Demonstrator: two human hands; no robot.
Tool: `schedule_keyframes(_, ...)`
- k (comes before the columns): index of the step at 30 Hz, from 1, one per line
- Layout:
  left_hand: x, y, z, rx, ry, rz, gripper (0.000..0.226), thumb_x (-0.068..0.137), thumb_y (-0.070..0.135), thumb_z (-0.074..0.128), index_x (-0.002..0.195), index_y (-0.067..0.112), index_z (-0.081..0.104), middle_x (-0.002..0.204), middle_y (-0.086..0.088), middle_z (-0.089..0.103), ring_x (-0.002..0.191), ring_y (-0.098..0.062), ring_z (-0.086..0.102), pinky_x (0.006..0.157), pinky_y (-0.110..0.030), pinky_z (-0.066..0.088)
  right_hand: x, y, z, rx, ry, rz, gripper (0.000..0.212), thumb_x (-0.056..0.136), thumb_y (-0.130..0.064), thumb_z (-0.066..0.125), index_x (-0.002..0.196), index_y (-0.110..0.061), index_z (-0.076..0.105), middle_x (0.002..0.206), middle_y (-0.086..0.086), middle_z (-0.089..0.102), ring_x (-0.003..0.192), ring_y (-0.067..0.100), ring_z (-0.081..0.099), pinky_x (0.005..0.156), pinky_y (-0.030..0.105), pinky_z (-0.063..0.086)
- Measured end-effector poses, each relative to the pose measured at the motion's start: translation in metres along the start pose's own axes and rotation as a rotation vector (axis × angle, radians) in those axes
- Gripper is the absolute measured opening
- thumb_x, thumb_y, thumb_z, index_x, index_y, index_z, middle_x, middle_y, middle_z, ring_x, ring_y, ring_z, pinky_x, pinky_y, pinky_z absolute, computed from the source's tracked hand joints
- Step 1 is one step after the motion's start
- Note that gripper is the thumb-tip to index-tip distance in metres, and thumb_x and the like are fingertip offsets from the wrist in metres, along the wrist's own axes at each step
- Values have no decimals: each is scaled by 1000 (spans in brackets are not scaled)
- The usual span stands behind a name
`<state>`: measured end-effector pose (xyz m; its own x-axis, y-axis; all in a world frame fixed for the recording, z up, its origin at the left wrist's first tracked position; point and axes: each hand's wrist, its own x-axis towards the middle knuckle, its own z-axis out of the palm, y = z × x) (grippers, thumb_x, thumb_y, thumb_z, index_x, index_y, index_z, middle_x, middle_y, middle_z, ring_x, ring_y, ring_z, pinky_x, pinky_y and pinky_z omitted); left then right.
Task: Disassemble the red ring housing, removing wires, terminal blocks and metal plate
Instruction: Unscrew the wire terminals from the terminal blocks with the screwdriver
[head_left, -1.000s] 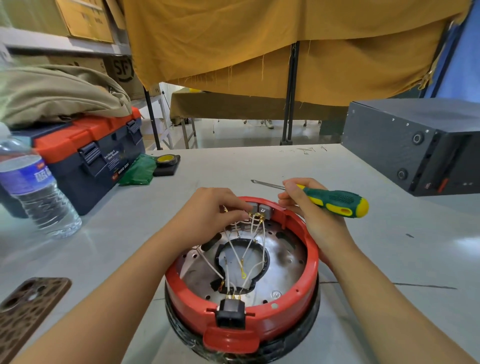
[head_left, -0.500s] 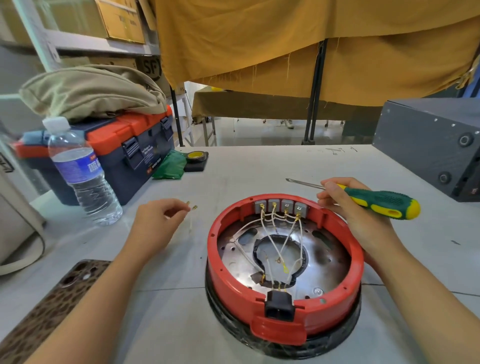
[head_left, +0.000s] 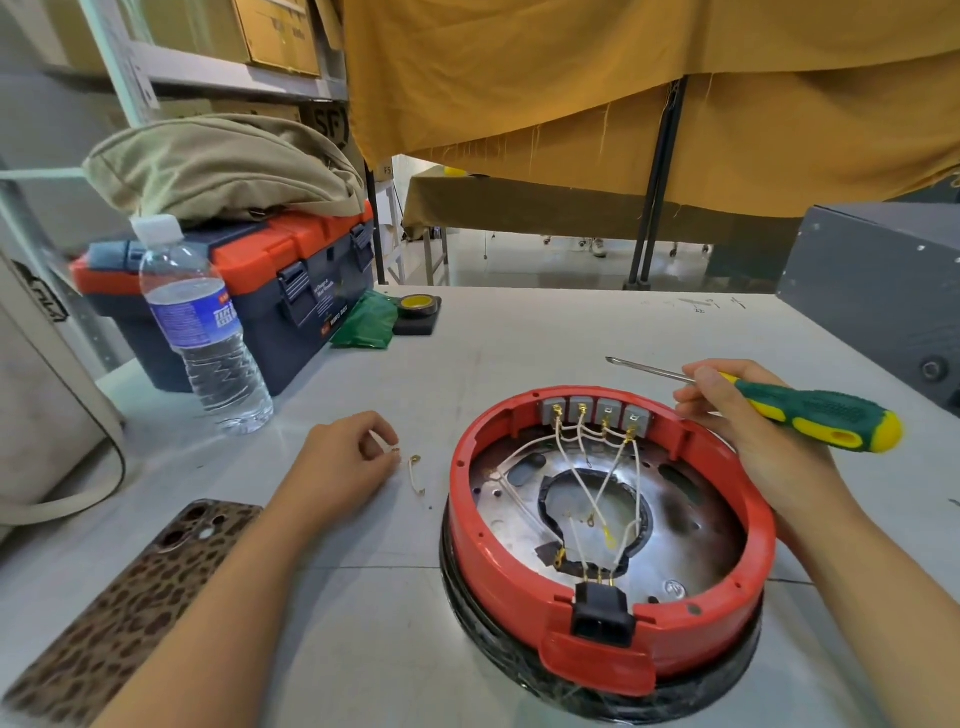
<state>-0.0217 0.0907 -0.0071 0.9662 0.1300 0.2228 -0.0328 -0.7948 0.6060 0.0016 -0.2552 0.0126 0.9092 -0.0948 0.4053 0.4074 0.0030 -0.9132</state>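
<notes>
The red ring housing sits on the table at lower right, on a black base. Inside lie a shiny metal plate, several grey terminal blocks along the far wall, white wires and a black socket at the near rim. My right hand rests on the far right rim, shut on a green and yellow screwdriver. My left hand is on the table left of the housing, fingertips pinching a small wire end. A short loose wire lies beside it.
A water bottle and an orange and blue toolbox with a beige bag on top stand at the left. A leopard-print phone lies at lower left. A grey box stands at the far right; a tape roll sits behind.
My left hand left the terminal blocks, carried a small wire piece left, and lowered it to the table, where a loose wire now lies. My right hand kept holding the screwdriver at the rim.
</notes>
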Motion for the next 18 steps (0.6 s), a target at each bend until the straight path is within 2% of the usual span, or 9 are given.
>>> schedule_keyframes(3,-1,19,-2,-107,59,16,11,84,16,64,77,23,61,67,0,68,64,-14,61,65,-25,48,0,-1,-2,-9,8,14,39,66,-64,67,87,-31,71,81,0,73,76,13,69,79,26,57)
schedule_keyframes(6,-4,51,-1,-173,70,94,4,86,27,63,85,24,65,77,5,67,72,-12,64,62,-17,50,-2,-3,-2,13,9,29,37,67,-59,67,87,-27,69,81,0,72,78,13,68,76,21,56)
schedule_keyframes(9,-5,82,1,-179,-73,146,18,86,40,61,98,29,67,90,17,66,79,2,63,60,-9,47,-7,-7,0,6,14,47,30,74,-50,64,89,-25,69,81,-3,72,77,9,68,65,17,54)
schedule_keyframes(11,-4,96,4,-83,-166,177,30,87,43,59,112,28,64,104,16,65,88,1,62,70,-13,49,-8,-10,0,-13,17,53,22,83,-40,63,91,-21,68,80,-4,72,77,8,67,63,17,53)
schedule_keyframes(14,0,106,8,38,-158,181,36,90,31,58,125,21,60,121,6,63,93,-7,60,83,-21,44,-7,-14,-1,-16,34,76,17,89,-32,61,94,-17,67,79,-3,70,79,9,66,70,25,56)
schedule_keyframes(18,3,106,16,103,-151,182,35,92,16,53,125,23,60,127,3,61,97,-10,58,86,-20,39,-8,-16,-2,-21,52,68,18,90,-31,61,93,-14,67,75,-5,69,76,8,65,67,19,55)
